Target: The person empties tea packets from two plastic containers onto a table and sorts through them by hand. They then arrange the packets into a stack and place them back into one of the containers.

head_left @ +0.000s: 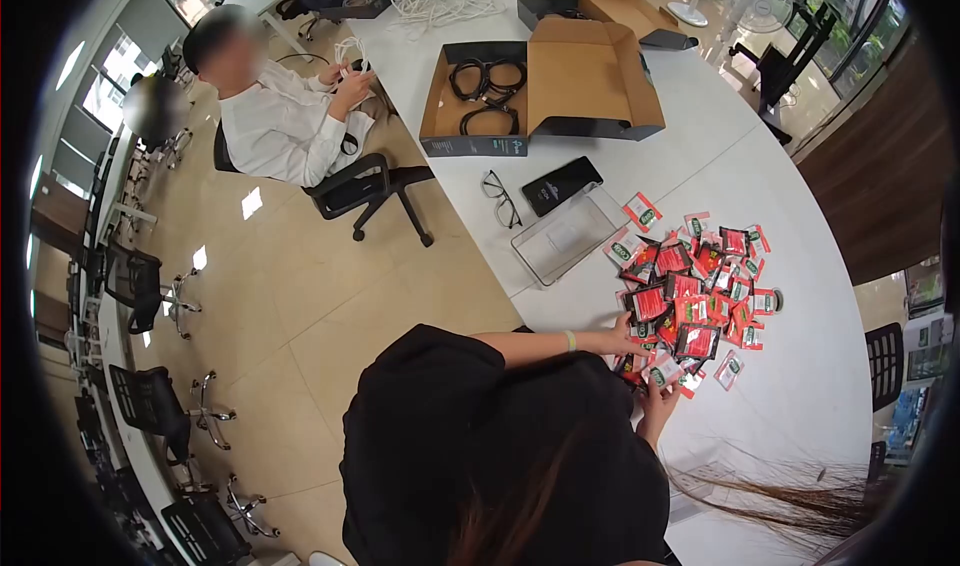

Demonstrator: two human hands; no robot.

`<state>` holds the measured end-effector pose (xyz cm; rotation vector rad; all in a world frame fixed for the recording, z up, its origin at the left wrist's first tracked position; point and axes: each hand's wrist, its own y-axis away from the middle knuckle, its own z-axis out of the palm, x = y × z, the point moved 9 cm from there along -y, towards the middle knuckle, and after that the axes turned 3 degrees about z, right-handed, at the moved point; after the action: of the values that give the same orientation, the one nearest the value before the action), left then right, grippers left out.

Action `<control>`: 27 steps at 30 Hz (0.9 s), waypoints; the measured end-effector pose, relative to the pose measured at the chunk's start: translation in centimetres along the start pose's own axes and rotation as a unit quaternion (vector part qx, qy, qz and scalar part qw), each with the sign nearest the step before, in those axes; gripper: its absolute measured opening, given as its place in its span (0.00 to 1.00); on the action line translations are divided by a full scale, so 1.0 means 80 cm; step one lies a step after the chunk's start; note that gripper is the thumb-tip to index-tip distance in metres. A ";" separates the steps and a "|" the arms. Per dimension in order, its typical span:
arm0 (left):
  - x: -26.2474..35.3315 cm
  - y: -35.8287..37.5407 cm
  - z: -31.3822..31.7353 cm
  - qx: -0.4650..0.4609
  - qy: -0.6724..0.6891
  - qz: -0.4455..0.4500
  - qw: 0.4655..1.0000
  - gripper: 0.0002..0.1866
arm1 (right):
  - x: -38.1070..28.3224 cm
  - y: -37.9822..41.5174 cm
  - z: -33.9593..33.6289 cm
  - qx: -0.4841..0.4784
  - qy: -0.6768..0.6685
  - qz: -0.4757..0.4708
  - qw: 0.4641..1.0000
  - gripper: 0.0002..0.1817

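A heap of small red, white and black packets (pixel 690 286) with green oval logos lies on the white table. My left hand (pixel 622 340), a pale band on its wrist, rests at the near edge of the heap, its thumb and fingers apart against the packets. Just below it, my right hand (pixel 657 406) pinches a white-and-red packet (pixel 664 371) at the heap's lower edge. The tips of some fingers are hidden among the packets. One loose packet (pixel 730 370) lies apart on the right.
Beyond the heap are a clear plastic box (pixel 568 238), a phone (pixel 562 185) and eyeglasses (pixel 500 200). An open cardboard box (pixel 590 81) holds black cables. White cables (pixel 440 1) lie farther back. A seated person (pixel 275 116) handles a white cable at left.
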<state>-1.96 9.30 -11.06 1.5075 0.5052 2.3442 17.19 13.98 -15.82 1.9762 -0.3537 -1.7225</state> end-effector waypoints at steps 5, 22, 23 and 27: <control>-0.027 -0.012 0.005 -0.018 0.030 -0.083 0.996 0.66 | -0.020 0.037 0.042 -0.048 -0.127 0.044 0.990 0.28; 0.023 0.000 0.018 -0.001 0.124 0.017 0.992 0.29 | -0.070 0.041 0.028 0.050 -0.120 -0.123 0.984 0.07; 0.028 0.002 0.020 -0.001 0.123 0.017 0.992 0.29 | -0.071 0.036 0.026 0.050 -0.120 -0.123 0.984 0.07; 0.045 -0.010 0.035 -0.045 0.145 0.079 0.985 0.27 | -0.103 0.036 0.014 0.095 -0.132 -0.184 0.969 0.09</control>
<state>-0.75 11.96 -7.48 1.2133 0.3497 2.6892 15.06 15.41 -7.43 2.0449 -0.2605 -2.2751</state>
